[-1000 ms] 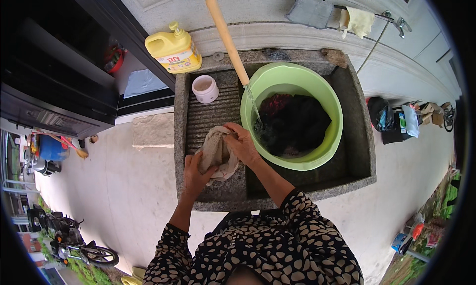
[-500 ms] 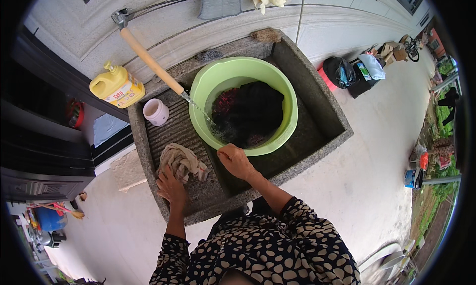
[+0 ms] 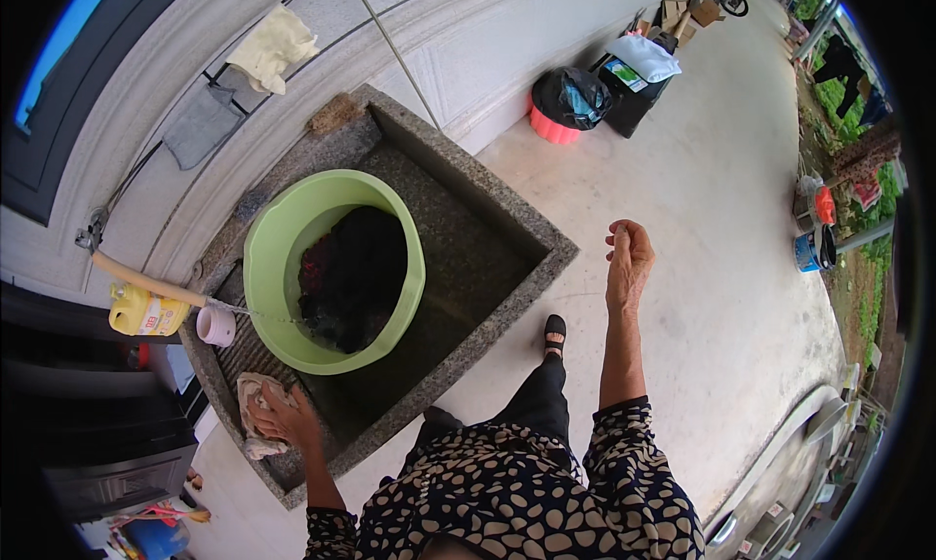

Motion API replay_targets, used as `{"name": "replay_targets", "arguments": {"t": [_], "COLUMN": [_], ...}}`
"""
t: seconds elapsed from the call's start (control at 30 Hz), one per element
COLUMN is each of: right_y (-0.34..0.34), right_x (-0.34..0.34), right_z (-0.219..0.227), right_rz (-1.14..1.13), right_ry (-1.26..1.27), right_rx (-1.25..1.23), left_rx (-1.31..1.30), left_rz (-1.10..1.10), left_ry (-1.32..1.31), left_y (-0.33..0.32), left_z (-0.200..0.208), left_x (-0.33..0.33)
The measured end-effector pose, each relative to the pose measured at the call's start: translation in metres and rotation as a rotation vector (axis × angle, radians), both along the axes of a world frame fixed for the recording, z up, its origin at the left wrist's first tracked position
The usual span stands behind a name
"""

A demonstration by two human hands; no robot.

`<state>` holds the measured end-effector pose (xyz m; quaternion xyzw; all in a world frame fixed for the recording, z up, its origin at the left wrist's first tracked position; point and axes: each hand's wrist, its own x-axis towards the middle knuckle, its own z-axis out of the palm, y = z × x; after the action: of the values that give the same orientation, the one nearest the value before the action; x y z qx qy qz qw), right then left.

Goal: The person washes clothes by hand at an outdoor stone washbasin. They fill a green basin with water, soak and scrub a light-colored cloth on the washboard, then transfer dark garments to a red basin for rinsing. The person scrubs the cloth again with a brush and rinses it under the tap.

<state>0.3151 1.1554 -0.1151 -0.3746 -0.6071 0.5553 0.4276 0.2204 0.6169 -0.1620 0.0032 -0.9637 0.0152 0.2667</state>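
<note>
My left hand (image 3: 283, 416) presses on a beige cloth (image 3: 255, 404) lying on the ribbed washboard part of a stone sink (image 3: 507, 231). A light green basin (image 3: 263, 268) stands in the sink, holding dark wet clothes (image 3: 356, 272) with a bit of red. A thin stream of water runs from a tan hose (image 3: 146, 282) into the basin. My right hand (image 3: 629, 258) is lifted away to the right, out over the concrete floor, fingers loosely curled and holding nothing.
A yellow detergent jug (image 3: 146, 314) and a white cup (image 3: 215, 325) sit at the sink's left end. Rags (image 3: 273, 48) hang on the wall ledge. A red bin with a black bag (image 3: 565, 107) and boxes stand farther along the wall. My foot (image 3: 554, 336) is beside the sink.
My right hand has left the sink and swung out to the right over the floor. The view has turned right. My left hand stays on the cloth.
</note>
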Motion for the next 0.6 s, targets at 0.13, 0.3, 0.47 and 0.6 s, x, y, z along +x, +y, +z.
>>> {"name": "replay_targets", "arguments": {"t": [0.13, 0.3, 0.47, 0.6], "right_y": [0.106, 0.16, 0.157, 0.143], "right_x": [0.008, 0.006, -0.009, -0.017], "right_z": [-0.083, -0.188, -0.249, -0.327], "right_rz": [-0.076, 0.166, 0.507, 0.715], "right_ry": [-0.135, -0.431, -0.656, -0.734], "right_rx": [-0.159, -0.395, -0.564, -0.385], "left_rx": [0.112, 0.246, 0.312, 0.36], "left_rz": [-0.09, -0.202, -0.21, -0.082], "left_ry": [-0.102, -0.267, -0.489, -0.558], "left_y": [0.144, 0.302, 0.377, 0.389], "left_z": [0.018, 0.038, 0.026, 0.01], "left_x": [0.018, 0.029, 0.046, 0.044]}}
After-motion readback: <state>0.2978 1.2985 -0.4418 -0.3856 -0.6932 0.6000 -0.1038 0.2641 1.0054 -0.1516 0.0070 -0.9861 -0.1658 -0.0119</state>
